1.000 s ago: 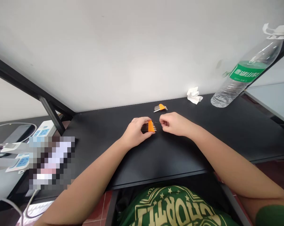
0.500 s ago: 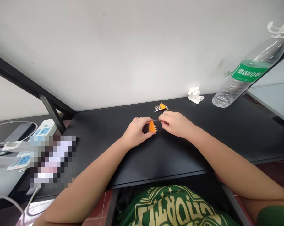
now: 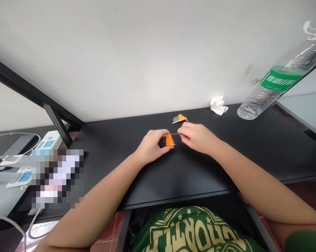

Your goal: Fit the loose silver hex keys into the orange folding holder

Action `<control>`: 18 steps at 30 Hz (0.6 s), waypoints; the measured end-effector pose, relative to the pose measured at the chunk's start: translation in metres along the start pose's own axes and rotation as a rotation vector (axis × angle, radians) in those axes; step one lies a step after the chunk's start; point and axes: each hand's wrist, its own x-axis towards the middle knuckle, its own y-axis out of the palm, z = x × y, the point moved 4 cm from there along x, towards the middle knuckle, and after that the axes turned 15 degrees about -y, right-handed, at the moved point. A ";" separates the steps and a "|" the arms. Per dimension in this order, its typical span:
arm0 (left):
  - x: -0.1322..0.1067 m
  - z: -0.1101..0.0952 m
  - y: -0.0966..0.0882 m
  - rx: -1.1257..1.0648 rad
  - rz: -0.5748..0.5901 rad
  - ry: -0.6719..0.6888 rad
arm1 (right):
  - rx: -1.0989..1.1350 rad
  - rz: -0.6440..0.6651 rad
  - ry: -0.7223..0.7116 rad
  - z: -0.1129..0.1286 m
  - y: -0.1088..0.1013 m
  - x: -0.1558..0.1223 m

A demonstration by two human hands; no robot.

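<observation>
We can read big pale letters on our green shirt [image 3: 192, 231], low down and nearer to us than our fingers [image 3: 182, 130]. They look like "CHORTI", but the edges are cut off. The bottle [image 3: 275, 84], far off to the right of our fingers, has a green label [image 3: 280, 77] with white signs too small to read.

Both my bare forearms reach forward over the desk's near edge and converge toward its middle. My left hand [image 3: 150, 146] rests knuckles up, fingers curled with thumb and fingertips pinched closed. My right hand [image 3: 197, 137] sits just beside it, wrist slightly raised, thumb and forefinger pinched together, pointing left.
</observation>
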 end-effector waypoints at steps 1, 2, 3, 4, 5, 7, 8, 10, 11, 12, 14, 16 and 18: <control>0.000 0.000 0.000 -0.001 0.000 -0.001 | -0.004 0.000 -0.004 0.000 0.000 0.000; 0.000 0.001 0.000 -0.001 -0.001 -0.001 | -0.009 0.001 -0.006 0.001 0.000 0.000; 0.000 0.001 -0.001 -0.002 -0.003 -0.001 | -0.012 0.005 -0.007 0.001 0.000 0.000; 0.000 0.001 -0.001 -0.001 -0.004 0.001 | -0.017 0.011 -0.004 0.002 0.000 0.001; 0.000 0.001 -0.001 0.001 -0.004 0.003 | -0.022 0.019 0.003 0.002 0.000 0.001; 0.000 0.001 -0.002 0.003 -0.004 0.005 | -0.036 0.038 0.014 0.003 0.001 0.001; 0.000 0.001 -0.002 0.002 -0.003 0.005 | -0.045 0.048 0.015 0.003 0.001 0.001; 0.000 0.000 -0.002 0.002 0.003 0.003 | -0.065 0.061 0.008 0.003 0.001 0.001; 0.000 0.000 -0.001 0.003 0.008 0.003 | -0.074 0.066 0.001 0.004 0.001 0.001; 0.000 0.001 -0.001 0.006 0.014 0.004 | -0.082 0.069 -0.006 0.004 0.001 0.001; 0.000 0.001 0.000 0.011 0.022 0.012 | -0.096 0.073 -0.011 0.005 0.000 0.001; 0.000 0.001 0.000 0.014 0.028 0.026 | -0.100 0.077 -0.007 0.006 0.000 0.001; 0.001 0.000 -0.001 0.021 0.036 0.045 | -0.062 0.057 -0.007 0.007 0.000 0.001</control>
